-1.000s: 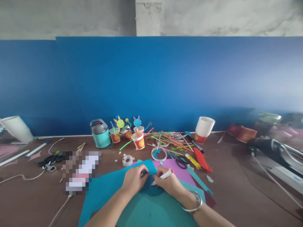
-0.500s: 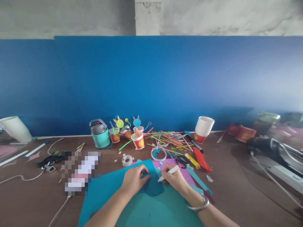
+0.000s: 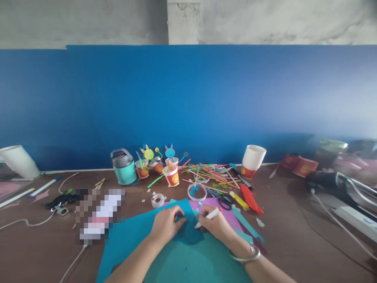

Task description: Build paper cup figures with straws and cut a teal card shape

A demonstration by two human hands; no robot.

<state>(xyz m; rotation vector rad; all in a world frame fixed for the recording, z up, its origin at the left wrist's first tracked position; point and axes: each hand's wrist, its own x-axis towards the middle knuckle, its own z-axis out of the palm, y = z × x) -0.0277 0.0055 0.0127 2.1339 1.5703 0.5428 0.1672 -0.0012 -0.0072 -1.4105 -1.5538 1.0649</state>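
In the head view, my right hand (image 3: 213, 222) is closed round a white marker (image 3: 212, 214) with a red end. Its tip is down at a small dark blue piece of paper (image 3: 194, 237), which bears a drawn round outline. My left hand (image 3: 167, 222) rests at the left edge of this piece, thumb and forefinger apart, with the other fingers partly hidden. Beneath lie larger sheets of blue paper (image 3: 129, 236) and teal paper (image 3: 188, 263). A purple sheet (image 3: 232, 218) sticks out behind my right hand.
Behind the paper are a tape roll (image 3: 158, 200), a larger tape ring (image 3: 197, 192), scissors (image 3: 225, 202) and a pile of coloured straws (image 3: 209, 173). Decorated paper cups (image 3: 171, 175) stand beside a turquoise flask (image 3: 125, 169). A yellow cutter (image 3: 239, 200) and white cups (image 3: 253, 159) are right.
The marker has moved slightly left and down along the outline, with my right hand following. My left hand stays in place. The view has shifted very slightly.
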